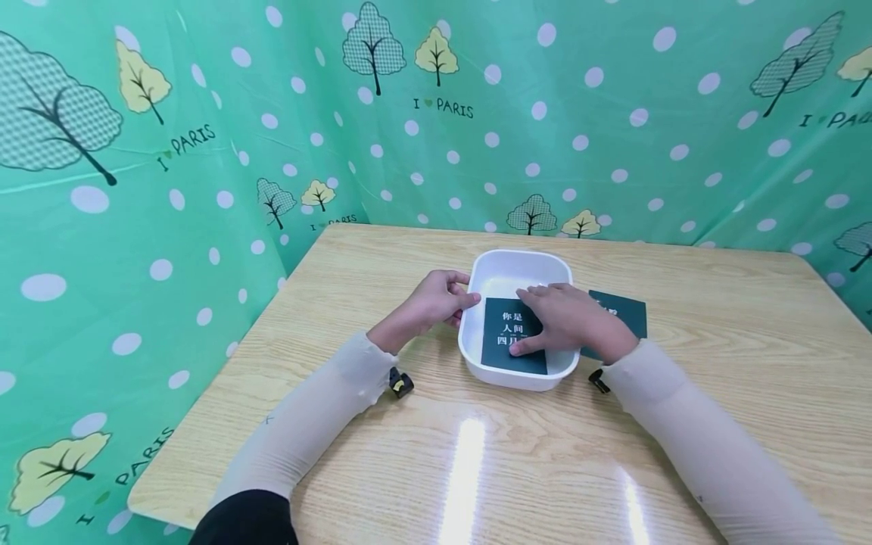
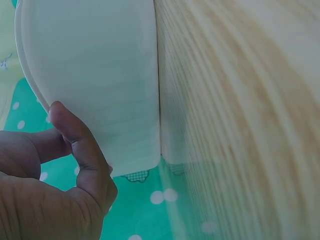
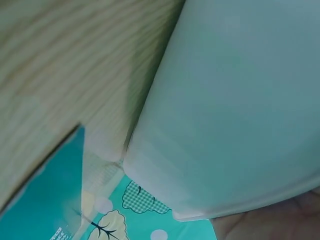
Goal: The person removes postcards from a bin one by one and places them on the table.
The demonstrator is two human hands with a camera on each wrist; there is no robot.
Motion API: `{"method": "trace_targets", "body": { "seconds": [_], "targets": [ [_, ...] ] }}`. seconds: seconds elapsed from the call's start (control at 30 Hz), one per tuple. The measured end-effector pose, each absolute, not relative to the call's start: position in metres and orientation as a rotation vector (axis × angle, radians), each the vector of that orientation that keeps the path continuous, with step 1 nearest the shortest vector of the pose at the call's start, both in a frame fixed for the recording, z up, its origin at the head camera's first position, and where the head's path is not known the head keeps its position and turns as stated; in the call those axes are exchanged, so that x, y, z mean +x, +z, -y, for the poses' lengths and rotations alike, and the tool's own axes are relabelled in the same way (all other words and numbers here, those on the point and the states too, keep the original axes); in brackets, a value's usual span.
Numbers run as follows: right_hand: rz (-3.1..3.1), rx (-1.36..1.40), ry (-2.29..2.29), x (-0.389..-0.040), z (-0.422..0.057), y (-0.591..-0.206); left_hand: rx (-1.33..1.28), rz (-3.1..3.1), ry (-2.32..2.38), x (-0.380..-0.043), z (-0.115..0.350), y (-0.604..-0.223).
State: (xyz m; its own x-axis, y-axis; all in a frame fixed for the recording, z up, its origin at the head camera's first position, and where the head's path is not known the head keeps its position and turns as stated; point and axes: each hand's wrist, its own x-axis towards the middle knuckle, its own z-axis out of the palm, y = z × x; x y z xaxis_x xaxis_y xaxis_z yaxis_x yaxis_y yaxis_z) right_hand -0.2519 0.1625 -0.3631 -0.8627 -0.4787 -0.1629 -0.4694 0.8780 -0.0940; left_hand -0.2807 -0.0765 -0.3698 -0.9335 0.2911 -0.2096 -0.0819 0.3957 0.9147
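A white plastic basin [image 1: 512, 382] stands on the table. My left hand [image 1: 436, 303] pinches its left rim, with the thumb on the edge; the left wrist view shows the thumb [image 2: 82, 140] against the basin's wall [image 2: 100, 85]. Inside lies a dark green card or booklet [image 1: 493, 344] with white Chinese characters. Over the right part of it, my right hand [image 1: 568, 318] is spread with straight fingers, the thumb resting on its face. Another dark green card or booklet [image 1: 630, 312] lies on the table right of the basin, partly hidden by my right wrist.
The wooden table [image 1: 722, 363] carries all of this, with glare near its front. A black wrist device [image 1: 400, 383] shows at the left sleeve and another [image 1: 599, 381] at the right. A green patterned curtain [image 1: 572, 136] hangs behind and to the left.
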Motion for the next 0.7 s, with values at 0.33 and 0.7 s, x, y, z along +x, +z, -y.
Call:
{"method": "trace_targets", "body": {
  "seconds": [0.33, 0.7],
  "targets": [
    [-2.849, -0.731, -0.033, -0.2523, -0.1602, -0.3637, 0.189, -2.314, 1.569, -0.2802, 0.0760, -0.3691],
    [-2.866, -0.757, -0.048, -0.2547, -0.1608, -0.3653, 0.194, -2.307, 1.587, -0.2815, 0.0762, -0.3709]
  ]
}}
